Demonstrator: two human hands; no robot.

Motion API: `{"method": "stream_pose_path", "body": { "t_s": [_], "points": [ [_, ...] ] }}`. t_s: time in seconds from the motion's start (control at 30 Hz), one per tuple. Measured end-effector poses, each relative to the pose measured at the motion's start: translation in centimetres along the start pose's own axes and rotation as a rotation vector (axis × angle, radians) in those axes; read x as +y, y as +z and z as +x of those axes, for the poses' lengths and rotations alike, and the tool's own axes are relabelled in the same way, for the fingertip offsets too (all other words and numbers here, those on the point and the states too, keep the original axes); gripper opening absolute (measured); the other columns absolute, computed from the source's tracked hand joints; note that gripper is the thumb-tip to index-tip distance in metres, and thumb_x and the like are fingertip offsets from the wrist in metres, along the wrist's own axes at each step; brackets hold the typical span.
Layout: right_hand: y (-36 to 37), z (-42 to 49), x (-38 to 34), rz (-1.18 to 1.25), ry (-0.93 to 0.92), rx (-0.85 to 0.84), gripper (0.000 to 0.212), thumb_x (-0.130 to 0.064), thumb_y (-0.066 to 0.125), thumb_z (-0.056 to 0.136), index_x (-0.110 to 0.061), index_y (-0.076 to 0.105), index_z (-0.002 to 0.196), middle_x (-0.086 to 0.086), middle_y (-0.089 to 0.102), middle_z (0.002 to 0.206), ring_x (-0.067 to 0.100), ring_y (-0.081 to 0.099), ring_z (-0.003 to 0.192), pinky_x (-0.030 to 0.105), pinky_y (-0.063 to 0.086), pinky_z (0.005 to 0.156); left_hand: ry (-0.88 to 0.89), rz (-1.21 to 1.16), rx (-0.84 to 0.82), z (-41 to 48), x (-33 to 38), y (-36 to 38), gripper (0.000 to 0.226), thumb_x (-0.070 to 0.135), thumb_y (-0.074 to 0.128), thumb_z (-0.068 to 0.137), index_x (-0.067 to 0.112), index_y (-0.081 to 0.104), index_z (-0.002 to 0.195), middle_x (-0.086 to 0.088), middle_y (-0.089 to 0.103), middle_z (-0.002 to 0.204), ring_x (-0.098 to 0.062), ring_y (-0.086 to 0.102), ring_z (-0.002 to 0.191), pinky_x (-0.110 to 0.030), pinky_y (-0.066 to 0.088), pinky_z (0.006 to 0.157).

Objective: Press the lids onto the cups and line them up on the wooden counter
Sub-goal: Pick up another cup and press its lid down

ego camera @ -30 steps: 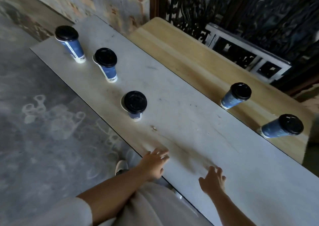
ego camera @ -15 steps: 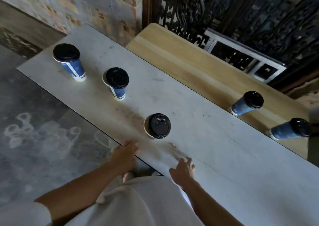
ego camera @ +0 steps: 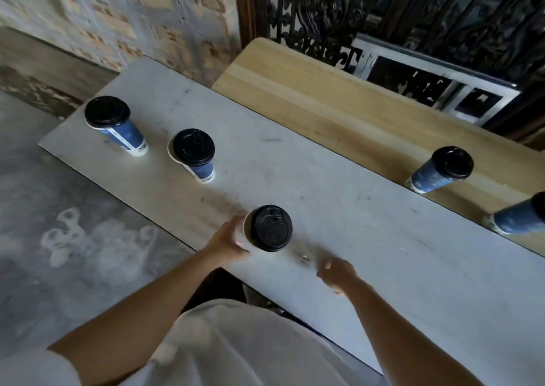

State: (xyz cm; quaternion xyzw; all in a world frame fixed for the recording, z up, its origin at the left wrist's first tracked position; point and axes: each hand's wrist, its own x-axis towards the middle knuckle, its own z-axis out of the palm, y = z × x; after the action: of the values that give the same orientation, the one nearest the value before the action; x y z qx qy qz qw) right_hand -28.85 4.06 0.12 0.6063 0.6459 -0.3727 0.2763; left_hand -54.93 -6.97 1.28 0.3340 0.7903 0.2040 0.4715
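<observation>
**Left hand reaches the nearest cup**

The nearest cup (ego camera: 268,229) stands upright by the near edge of the white table (ego camera: 339,179), capped in black, with a sliver of white rim showing on its left. My left hand (ego camera: 228,242) is nearer and curls round that left side. My right hand (ego camera: 336,275) is loosely curled and holds nothing, near the cup's right. Half a second ago both hands lay at the edge, clear of the cup. The wooden counter (ego camera: 324,114) lies beyond the table's far edge.
</observation>
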Motion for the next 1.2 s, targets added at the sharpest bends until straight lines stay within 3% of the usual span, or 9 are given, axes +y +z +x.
{"method": "stream_pose_path", "body": {
  "t_s": [0.07, 0.13, 0.27, 0.4, 0.57, 0.77, 0.93, 1.1, 1.2],
  "points": [
    [0.1, -0.1, 0.4, 0.105, 0.013, -0.026, 0.021, -0.029, 0.065, 0.087, -0.015, 0.069, 0.102, 0.009, 0.065, 0.097, 0.027, 0.066, 0.088, 0.027, 0.052, 0.071, 0.103, -0.027, -0.05, -0.4, 0.4, 0.1, 0.099, 0.025, 0.081, 0.048, 0.033, 0.04, 0.138, 0.001, 0.05, 0.14, -0.016, 0.051, 0.127, -0.03, 0.045, 0.098],
    [-0.2, -0.8, 0.4, 0.26, 0.032, -0.042, 0.03, -0.025, 0.069, 0.085, -0.009, 0.07, 0.111, 0.007, 0.06, 0.086, 0.022, 0.056, 0.07, 0.025, 0.046, 0.06, 0.206, -0.033, -0.098, -0.4, 0.2, 0.3, 0.113, 0.026, 0.088, 0.048, 0.033, 0.033, 0.147, 0.006, 0.044, 0.148, -0.011, 0.043, 0.136, -0.03, 0.04, 0.107],
    [-2.3, -2.4, -0.7, 0.62, 0.016, 0.056, 0.043, -0.028, 0.075, 0.085, -0.02, 0.058, 0.124, 0.007, 0.062, 0.11, 0.021, 0.059, 0.09, 0.038, 0.053, 0.085, 0.333, 0.0, -0.169, 0.9, -0.4, -0.5, 0.135, 0.04, 0.093, 0.049, 0.029, 0.014, 0.158, 0.014, 0.029, 0.158, -0.011, 0.032, 0.147, -0.039, 0.033, 0.119],
    [-4.7, -6.5, -3.6, 0.773, -0.186, 0.132, 0.061, -0.036, 0.083, 0.079, -0.034, 0.054, 0.134, -0.001, 0.057, 0.128, 0.02, 0.062, 0.111, 0.045, 0.054, 0.096, 0.411, 0.045, -0.229, 1.3, 1.4, -1.0, 0.13, 0.041, 0.095, 0.046, 0.051, 0.014, 0.148, 0.022, 0.034, 0.153, 0.006, 0.035, 0.14, -0.016, 0.031, 0.113],
    [-4.2, -10.8, -9.2, 0.42, -0.485, 0.209, 0.088, -0.034, 0.086, 0.075, -0.038, 0.04, 0.149, -0.01, 0.042, 0.14, 0.011, 0.045, 0.125, 0.02, 0.038, 0.099, 0.519, 0.081, -0.228, 2.7, 3.3, -0.6, 0.094, 0.034, 0.094, 0.053, 0.037, 0.05, 0.136, 0.014, 0.061, 0.134, -0.009, 0.059, 0.123, -0.037, 0.051, 0.102],
    [-2.7, -11.3, -11.0, 0.404, -0.359, 0.463, 0.083, -0.029, 0.083, 0.076, -0.033, 0.043, 0.148, -0.004, 0.042, 0.142, 0.023, 0.044, 0.129, 0.033, 0.043, 0.104, 0.54, 0.017, -0.24, 2.7, 5.2, -0.2, 0.083, 0.032, 0.095, 0.059, 0.036, 0.053, 0.13, 0.025, 0.063, 0.116, 0.0, 0.062, 0.106, -0.017, 0.05, 0.088],
    [-4.1, -12.7, -10.7, 0.313, -0.288, 0.558, 0.088, -0.019, 0.083, 0.073, -0.032, 0.041, 0.149, -0.008, 0.04, 0.143, 0.017, 0.036, 0.131, 0.02, 0.033, 0.097, 0.497, 0.0, -0.197, 2.3, 6.9, 1.5, 0.073, 0.031, 0.091, 0.062, 0.036, 0.053, 0.124, 0.023, 0.061, 0.105, -0.003, 0.06, 0.094, -0.006, 0.041, 0.071],
    [-6.0, -12.7, -9.3, 0.249, -0.343, 0.644, 0.083, -0.016, 0.079, 0.074, -0.035, 0.044, 0.147, -0.01, 0.041, 0.141, 0.014, 0.034, 0.128, 0.009, 0.034, 0.083, 0.44, -0.032, -0.12, 1.2, 7.6, 3.8, 0.077, 0.036, 0.091, 0.051, 0.027, 0.051, 0.117, 0.015, 0.069, 0.1, -0.009, 0.067, 0.09, -0.034, 0.059, 0.074],
    [-6.3, -11.7, -8.5, 0.158, -0.386, 0.615, 0.078, -0.017, 0.077, 0.075, -0.04, 0.046, 0.144, -0.011, 0.04, 0.141, 0.016, 0.033, 0.128, 0.02, 0.046, 0.083, 0.4, -0.073, -0.045, 0.1, 8.1, 5.0, 0.072, 0.036, 0.09, 0.052, 0.028, 0.05, 0.113, 0.013, 0.069, 0.095, -0.011, 0.068, 0.087, -0.038, 0.058, 0.073]
  ]
}}
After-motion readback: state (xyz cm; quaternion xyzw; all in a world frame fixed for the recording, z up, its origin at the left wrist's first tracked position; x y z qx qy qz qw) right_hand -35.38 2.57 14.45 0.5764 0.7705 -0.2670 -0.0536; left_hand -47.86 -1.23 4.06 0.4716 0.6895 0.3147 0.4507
